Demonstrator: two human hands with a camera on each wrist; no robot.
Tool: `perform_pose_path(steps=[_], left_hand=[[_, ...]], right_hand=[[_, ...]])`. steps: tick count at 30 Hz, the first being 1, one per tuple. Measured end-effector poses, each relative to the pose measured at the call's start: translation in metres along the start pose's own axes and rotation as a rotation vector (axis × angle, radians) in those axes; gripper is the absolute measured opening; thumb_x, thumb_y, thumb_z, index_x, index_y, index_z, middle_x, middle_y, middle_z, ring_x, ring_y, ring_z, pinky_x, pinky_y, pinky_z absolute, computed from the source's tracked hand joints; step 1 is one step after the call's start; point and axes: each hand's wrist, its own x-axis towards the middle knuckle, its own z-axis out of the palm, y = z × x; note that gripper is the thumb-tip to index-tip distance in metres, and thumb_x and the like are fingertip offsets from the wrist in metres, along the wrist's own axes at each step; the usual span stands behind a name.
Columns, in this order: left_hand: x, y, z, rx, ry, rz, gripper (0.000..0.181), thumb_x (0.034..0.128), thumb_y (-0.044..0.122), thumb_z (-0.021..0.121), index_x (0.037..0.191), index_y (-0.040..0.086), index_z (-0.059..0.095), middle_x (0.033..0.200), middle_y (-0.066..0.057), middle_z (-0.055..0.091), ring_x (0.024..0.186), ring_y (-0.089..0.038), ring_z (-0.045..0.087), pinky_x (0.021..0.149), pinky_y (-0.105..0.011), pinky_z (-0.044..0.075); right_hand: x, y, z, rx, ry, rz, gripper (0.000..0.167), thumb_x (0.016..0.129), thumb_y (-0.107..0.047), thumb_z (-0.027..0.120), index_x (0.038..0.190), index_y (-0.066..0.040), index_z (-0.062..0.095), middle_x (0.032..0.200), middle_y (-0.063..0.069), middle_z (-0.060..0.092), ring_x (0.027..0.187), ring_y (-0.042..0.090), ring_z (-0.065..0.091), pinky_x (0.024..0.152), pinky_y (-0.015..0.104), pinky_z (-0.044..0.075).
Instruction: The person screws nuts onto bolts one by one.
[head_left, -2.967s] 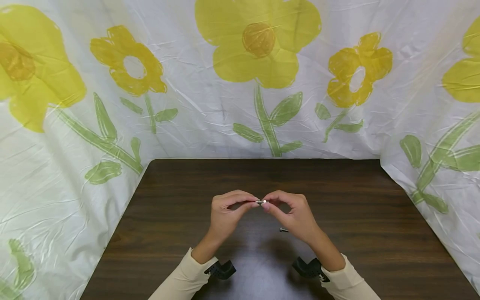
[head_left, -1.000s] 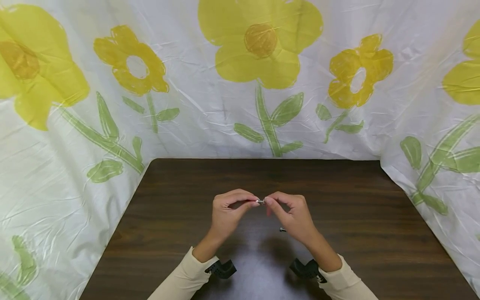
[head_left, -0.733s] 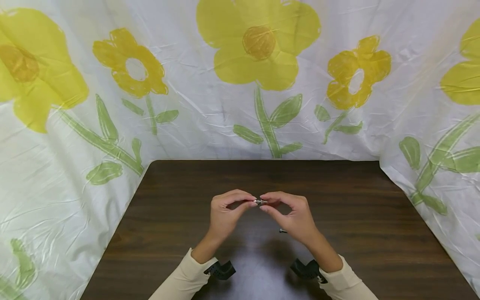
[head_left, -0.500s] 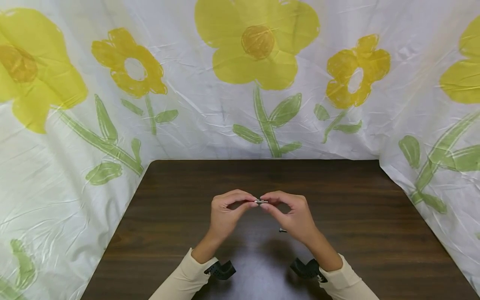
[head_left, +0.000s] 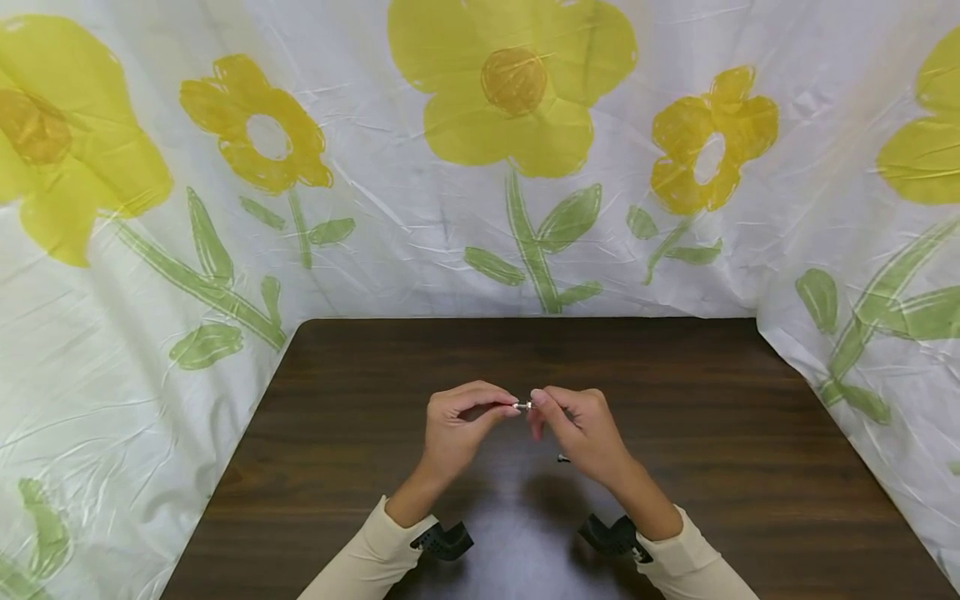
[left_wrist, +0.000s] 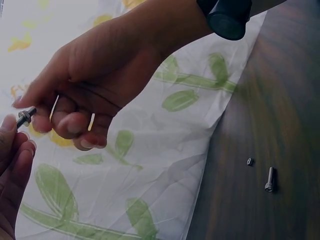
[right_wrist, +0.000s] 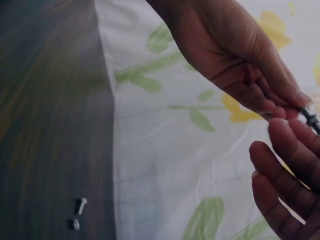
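Creased white cloth (head_left: pixel 405 250) hangs behind the table (head_left: pixel 660 367) and along both sides. It is printed with large yellow flowers (head_left: pixel 513 81) with orange centres, smaller golden blooms (head_left: pixel 291 157) with white middles, and green stems (head_left: pixel 531 242) and leaves (head_left: pixel 570 218). The table has dark brown wood grain; a pale glare (head_left: pixel 517 542) shines on its near part.

Wears plain, long cream sleeves (head_left: pixel 356 567) with slightly creased cuffs (head_left: pixel 397 533). Bears a black, bent, blocky device (head_left: pixel 446 542) beside each one.
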Motion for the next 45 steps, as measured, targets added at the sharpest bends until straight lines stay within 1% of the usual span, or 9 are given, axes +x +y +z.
perform_pose_path(steps=[3,6,8,12,19,26,36,42,45], left_hand=[[0.0001,-0.0012,-0.0012,0.01,0.02,-0.006,0.021,0.0773,-0.017,0.078,0.091,-0.002,0.077,0.085,-0.015,0.074,0.076,-0.021,0.07,0.068,-0.029,0.06],[0.0007,-0.0026,-0.0027,0.015,0.037,-0.009,0.022,0.0769,-0.018,0.078,0.091,-0.002,0.077,0.084,-0.015,0.073,0.076,-0.02,0.07,0.068,-0.028,0.06],[0.001,-0.0032,-0.0034,0.01,0.039,-0.012,0.022,0.0765,-0.019,0.077,0.091,-0.002,0.077,0.085,-0.015,0.073,0.076,-0.02,0.07,0.068,-0.028,0.06],[0.001,-0.0028,-0.0032,-0.006,0.025,-0.017,0.022,0.0765,-0.019,0.077,0.091,-0.003,0.077,0.085,-0.015,0.074,0.078,-0.021,0.071,0.069,-0.03,0.061],[0.0009,0.0003,-0.0018,-0.012,0.018,-0.025,0.02,0.0772,-0.018,0.077,0.091,-0.003,0.077,0.085,-0.016,0.073,0.078,-0.021,0.071,0.07,-0.03,0.061],[-0.0001,0.0002,-0.0014,-0.015,0.003,-0.012,0.02,0.0779,-0.018,0.077,0.092,-0.003,0.077,0.086,-0.016,0.074,0.077,-0.022,0.071,0.068,-0.032,0.061],[-0.0008,0.0002,0.0007,-0.048,-0.025,0.002,0.019,0.0786,-0.018,0.076,0.093,-0.005,0.076,0.086,-0.018,0.073,0.077,-0.026,0.072,0.07,-0.034,0.062],[0.0001,0.0006,-0.0007,-0.009,-0.002,0.0,0.019,0.0788,-0.016,0.077,0.092,-0.002,0.077,0.085,-0.017,0.073,0.077,-0.023,0.071,0.069,-0.032,0.061],[0.0011,0.0005,-0.0024,0.013,0.009,-0.008,0.019,0.0787,-0.016,0.078,0.091,-0.001,0.077,0.085,-0.015,0.074,0.077,-0.022,0.071,0.069,-0.03,0.061]], right_hand=[[0.0006,0.001,-0.0029,0.008,0.006,-0.019,0.02,0.095,0.007,0.065,0.094,-0.011,0.073,0.074,-0.005,0.07,0.061,0.009,0.062,0.059,0.021,0.053],[0.0013,0.0026,-0.0056,0.014,0.027,-0.063,0.029,0.085,0.008,0.077,0.108,-0.008,0.073,0.087,0.001,0.074,0.073,0.013,0.07,0.068,0.027,0.059],[0.0018,0.0035,-0.0061,0.013,0.036,-0.095,0.035,0.079,0.009,0.082,0.11,-0.006,0.074,0.093,0.003,0.076,0.077,0.014,0.071,0.068,0.027,0.059],[0.002,0.0046,-0.0053,0.018,0.041,-0.136,0.037,0.077,0.012,0.082,0.108,-0.007,0.075,0.095,0.005,0.076,0.079,0.015,0.072,0.07,0.025,0.059],[0.0009,0.004,-0.0049,0.013,0.036,-0.116,0.03,0.08,0.01,0.08,0.103,-0.009,0.076,0.092,0.002,0.076,0.079,0.013,0.072,0.071,0.023,0.058],[-0.0006,0.002,-0.0035,-0.005,0.009,-0.059,0.016,0.09,0.001,0.075,0.098,-0.013,0.076,0.089,0.0,0.076,0.078,0.011,0.071,0.068,0.029,0.059],[-0.0013,0.0032,0.0,-0.011,-0.008,0.017,0.031,0.098,0.003,0.062,0.077,-0.018,0.071,0.072,-0.006,0.07,0.065,0.013,0.066,0.062,0.025,0.055],[-0.0012,0.0008,-0.0034,0.013,0.002,0.024,0.018,0.096,0.005,0.065,0.099,-0.011,0.073,0.078,-0.003,0.072,0.07,0.011,0.068,0.064,0.027,0.058],[-0.0007,0.0002,-0.0057,0.026,0.003,0.002,0.02,0.092,0.004,0.071,0.107,-0.009,0.073,0.084,-0.001,0.074,0.072,0.012,0.07,0.067,0.026,0.059]])
